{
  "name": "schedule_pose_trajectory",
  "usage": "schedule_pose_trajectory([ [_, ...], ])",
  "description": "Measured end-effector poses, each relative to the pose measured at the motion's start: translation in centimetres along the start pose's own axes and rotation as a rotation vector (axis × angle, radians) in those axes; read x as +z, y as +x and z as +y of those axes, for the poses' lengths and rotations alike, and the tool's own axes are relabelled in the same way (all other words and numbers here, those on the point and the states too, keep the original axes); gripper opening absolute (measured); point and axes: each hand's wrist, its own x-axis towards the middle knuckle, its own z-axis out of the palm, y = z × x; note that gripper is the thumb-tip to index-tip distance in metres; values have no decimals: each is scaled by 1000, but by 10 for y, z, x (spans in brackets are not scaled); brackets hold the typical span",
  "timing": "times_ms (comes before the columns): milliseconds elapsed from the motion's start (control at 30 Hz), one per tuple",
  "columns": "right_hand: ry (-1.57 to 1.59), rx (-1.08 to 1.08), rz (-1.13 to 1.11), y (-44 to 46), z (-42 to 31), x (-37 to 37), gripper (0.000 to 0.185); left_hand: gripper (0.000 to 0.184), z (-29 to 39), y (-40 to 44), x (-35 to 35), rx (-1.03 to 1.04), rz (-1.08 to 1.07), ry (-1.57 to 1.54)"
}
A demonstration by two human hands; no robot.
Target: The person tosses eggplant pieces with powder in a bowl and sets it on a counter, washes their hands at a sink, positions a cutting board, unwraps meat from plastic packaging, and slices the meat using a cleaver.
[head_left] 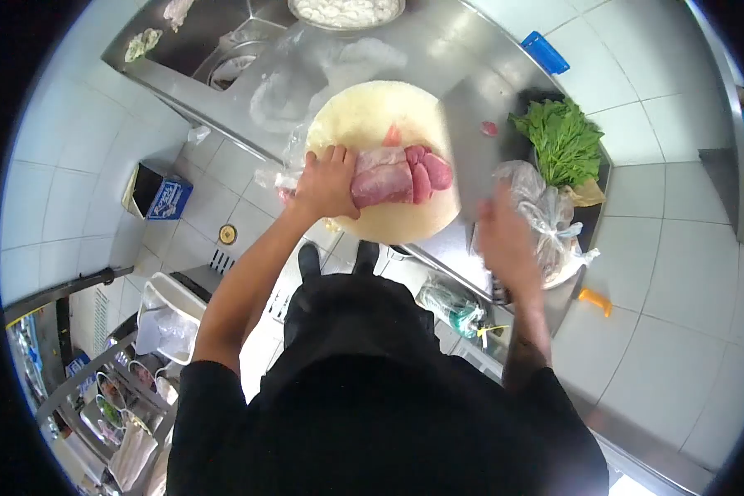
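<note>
A block of raw red meat (382, 183) lies on a round cream cutting board (372, 103), with several cut slices (431, 171) leaning at its right end. My left hand (326, 183) grips the meat's left end from above, over some clear plastic. To the right of the board, my right hand (507, 231) is closed around the handle of a cleaver; the hand is smeared by motion and hides the handle. The cleaver's wide grey blade (469, 145) is blurred too and stands just past the board's right edge, apart from the slices.
Leafy greens (560, 140) and tied plastic bags (546, 219) lie on the steel counter (438, 50) at right. A small meat scrap (489, 129) sits nearby. A bowl of white pieces (347, 11) stands at the back, beside a sink (198, 37). A blue box (164, 197) is at floor level, left.
</note>
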Motion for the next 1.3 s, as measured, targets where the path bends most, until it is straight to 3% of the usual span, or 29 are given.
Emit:
schedule_pose_trajectory([
  [33, 3, 6, -14, -2, -20, -19, 23, 94, 1, -5, 4, 10, -9, 11],
  [100, 394, 239, 322, -5, -57, -42, 30, 93, 1, -6, 4, 17, -27, 10],
  [200, 163, 130, 411, -10, 0, 63, 29, 92, 1, -4, 4, 16, -2, 1],
  [267, 25, 264, -354, -41, 39, 134, 33, 91, 1, -6, 10, 12, 15, -5],
  [367, 107, 217, -400, -59, 31, 97, 38, 92, -7, 7, 5, -4, 97, 38],
  [400, 90, 213, -381, -56, 51, 94, 34, 94, -3, 6, -6, -13, 14, 35],
  [433, 115, 135, -329, -48, 23, 50, 27, 96, 6, -5, -6, -10, -89, 25],
  [500, 59, 10, -20, -35, -12, -2, 21, 97, 4, 0, -6, -9, -73, 23],
  [567, 236, 164, 262, -27, -57, -41, 21, 97, 5, -7, -1, -4, -94, 7],
  [633, 414, 148, 550, -19, -57, -19, 25, 97, 4, -4, 0, -5, -38, 7],
  [667, 271, -4, 712, -11, -36, 22, 28, 97, 3, -3, 2, -2, -36, 4],
  [700, 73, -32, 652, -13, -15, 66, 30, 95, 2, -2, 4, 1, -35, 14],
  [733, -103, -20, 378, -16, 9, 113, 32, 94, 1, -2, 7, 1, -34, 24],
  [767, -46, 81, -58, -24, 17, 135, 35, 94, 1, -4, 10, -1, -34, 21],
  [800, 34, 171, -241, -28, 12, 135, 37, 94, 2, -9, 13, 26, -43, 13],
  [867, 26, 101, -241, -17, 7, 96, 46, 94, -6, 3, 2, 14, 1, 15],
  [933, 26, 58, -102, -9, -18, 38, 32, 94, 5, -6, -1, 21, -77, 41],
  [967, -26, -68, 158, -7, -24, 18, 24, 93, 1, -6, 11, 39, 34, 54],
  [1033, 177, -46, 437, -1, -57, -32, 19, 92, 1, -1, 2, 27, 4, 55],
  [1067, 429, 216, 467, -2, -81, -46, 22, 92, 4, -4, 1, 28, -48, 51],
  [1100, 425, 130, 530, 2, -69, -29, 22, 93, 4, -3, 1, 18, -60, 31],
  [1167, -293, -206, 563, 6, -9, 58, 25, 93, 5, -4, 0, 16, -48, 16],
  [1233, -502, -173, 136, 3, 26, 129, 35, 93, 3, -6, 3, 14, -34, 5],
  [1267, 16, 103, -207, -8, 25, 141, 43, 93, 3, -10, 10, 28, -30, -7],
  [1300, 46, 74, -224, -5, 24, 126, 46, 94, 0, -4, 10, 25, 3, -17],
])
